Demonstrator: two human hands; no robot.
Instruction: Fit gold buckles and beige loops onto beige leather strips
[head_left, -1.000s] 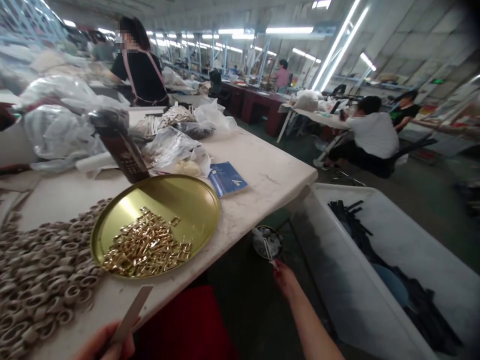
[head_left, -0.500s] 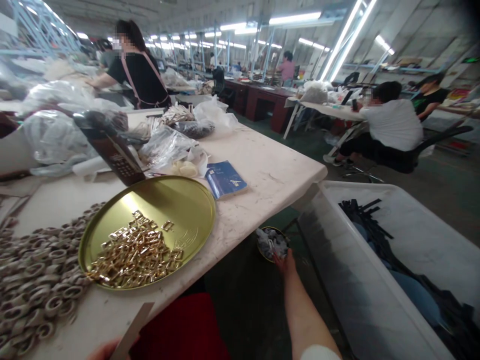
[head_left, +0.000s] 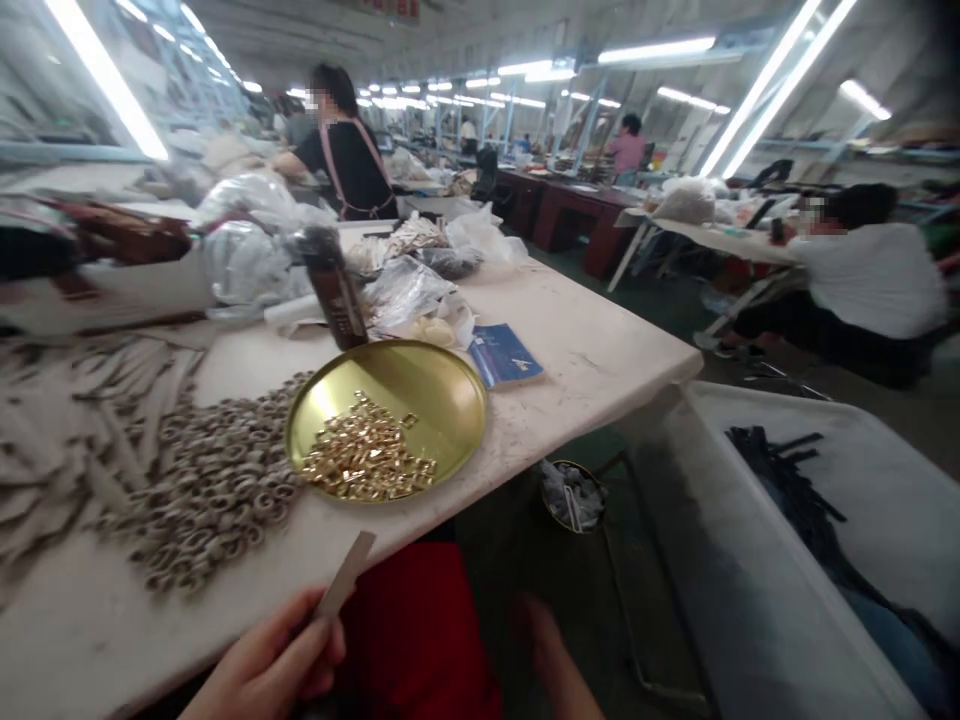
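Note:
My left hand point(head_left: 274, 662) is at the bottom edge, its fingers pinched on a thin beige strip point(head_left: 345, 574) that points up toward the table edge. My right hand point(head_left: 541, 640) is low by my red lap, blurred, so its fingers cannot be read. A round gold tray point(head_left: 442, 390) with a heap of small gold buckles point(head_left: 364, 460) sits on the white table point(head_left: 600, 360) ahead of my left hand. A pile of beige loops point(head_left: 202, 490) lies left of the tray.
A small round bin point(head_left: 574, 495) with scraps stands on the floor under the table corner. A large white tub point(head_left: 750, 540) with dark strips is at the right. A blue booklet point(head_left: 504, 355), plastic bags point(head_left: 405, 290) and a dark box point(head_left: 337, 295) lie behind the tray. Other people work at far tables.
My right hand has pulled back from the floor bin toward my lap. The view swung left, and my left hand with the strip has come further into view.

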